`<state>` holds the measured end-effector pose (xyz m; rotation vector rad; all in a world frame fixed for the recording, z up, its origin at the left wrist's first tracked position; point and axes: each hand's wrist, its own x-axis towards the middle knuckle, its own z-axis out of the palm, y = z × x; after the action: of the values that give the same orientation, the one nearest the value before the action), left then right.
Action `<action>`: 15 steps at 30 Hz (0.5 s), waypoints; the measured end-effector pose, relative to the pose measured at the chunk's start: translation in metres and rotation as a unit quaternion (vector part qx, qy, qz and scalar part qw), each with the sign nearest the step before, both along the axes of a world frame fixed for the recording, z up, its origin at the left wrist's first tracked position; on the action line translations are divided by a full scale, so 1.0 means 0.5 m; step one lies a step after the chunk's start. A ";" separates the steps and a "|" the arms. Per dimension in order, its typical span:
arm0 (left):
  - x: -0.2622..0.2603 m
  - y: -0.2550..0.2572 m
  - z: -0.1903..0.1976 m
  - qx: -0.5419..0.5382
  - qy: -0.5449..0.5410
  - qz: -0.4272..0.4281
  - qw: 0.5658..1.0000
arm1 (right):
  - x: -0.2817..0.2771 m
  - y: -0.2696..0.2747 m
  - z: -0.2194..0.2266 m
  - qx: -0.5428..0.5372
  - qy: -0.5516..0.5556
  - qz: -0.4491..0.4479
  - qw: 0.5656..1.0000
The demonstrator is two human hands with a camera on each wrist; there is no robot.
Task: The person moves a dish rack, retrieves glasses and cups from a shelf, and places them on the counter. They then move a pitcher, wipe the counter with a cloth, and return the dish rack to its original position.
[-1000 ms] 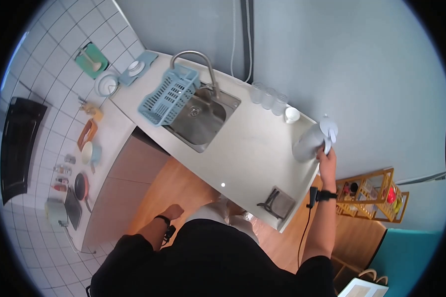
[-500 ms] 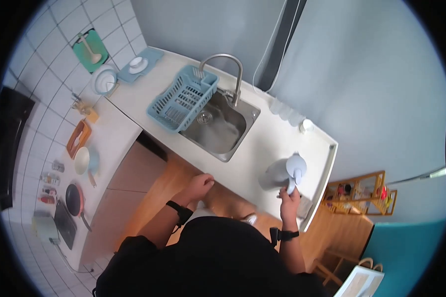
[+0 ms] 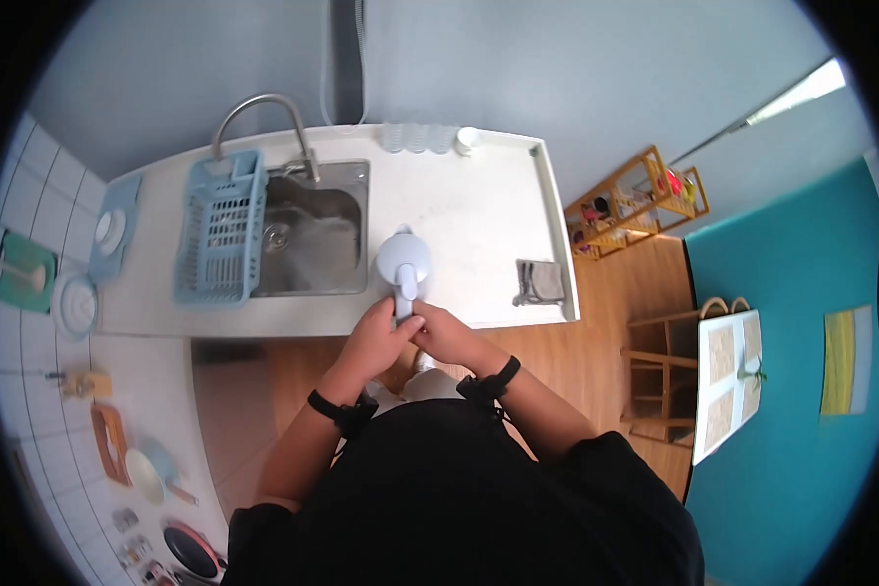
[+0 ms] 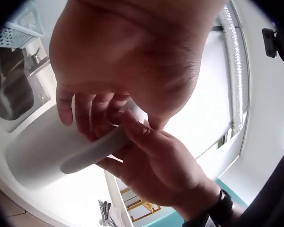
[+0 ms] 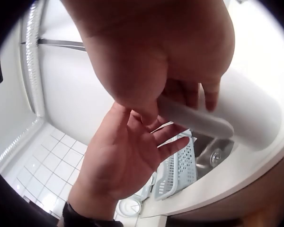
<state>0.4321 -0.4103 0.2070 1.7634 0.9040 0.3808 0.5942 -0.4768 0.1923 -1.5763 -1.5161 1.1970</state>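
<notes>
A pale grey-blue jug (image 3: pixel 403 256) with a lid is near the counter's front edge, just right of the sink. Its handle (image 3: pixel 404 307) points toward the person. From the right, my right hand (image 3: pixel 449 337) grips this handle; in the left wrist view its thumb lies along the top. My left hand (image 3: pixel 369 344) meets the handle from the left, its thumb reaching across to the right hand. Seen in the right wrist view, the left hand (image 5: pixel 128 156) has its palm turned up and its fingers loosely extended beside the handle (image 5: pixel 199 120).
Left of the jug are a steel sink (image 3: pixel 313 283) and a blue dish rack (image 3: pixel 188 249). Clear glasses (image 3: pixel 417 138) and a white cup (image 3: pixel 468 141) line the back edge. A folded grey cloth (image 3: pixel 547 280) lies near the counter's raised right edge (image 3: pixel 560 220).
The jug has come from the counter's right end to the front beside the sink, carried by the right hand. The left hand has risen from beside the body to the handle. The head view has turned.
</notes>
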 end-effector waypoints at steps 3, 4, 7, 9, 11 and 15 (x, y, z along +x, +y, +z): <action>0.018 0.003 -0.012 -0.032 -0.020 0.013 0.999 | 0.037 -0.002 0.013 0.031 -0.014 0.046 0.998; 0.020 0.005 -0.028 -0.028 -0.024 0.025 0.999 | 0.048 -0.002 0.016 0.021 0.057 0.036 0.998; 0.006 0.024 -0.075 -0.085 -0.089 0.068 0.990 | 0.108 -0.011 -0.052 -0.061 -0.008 0.060 0.996; -0.012 0.045 -0.091 -0.120 -0.108 0.079 0.984 | 0.150 -0.035 -0.112 -0.041 -0.047 0.050 0.997; -0.012 0.065 -0.095 -0.156 -0.124 0.099 0.975 | 0.190 -0.066 -0.163 -0.126 -0.135 0.083 0.979; -0.015 0.084 -0.068 -0.109 -0.079 0.119 0.984 | 0.262 -0.160 -0.268 -0.185 -0.052 0.115 0.975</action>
<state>0.4246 -0.3683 0.1730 1.4090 1.0051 0.5487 0.7251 -0.5567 0.0582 -1.7569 -1.6476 1.6266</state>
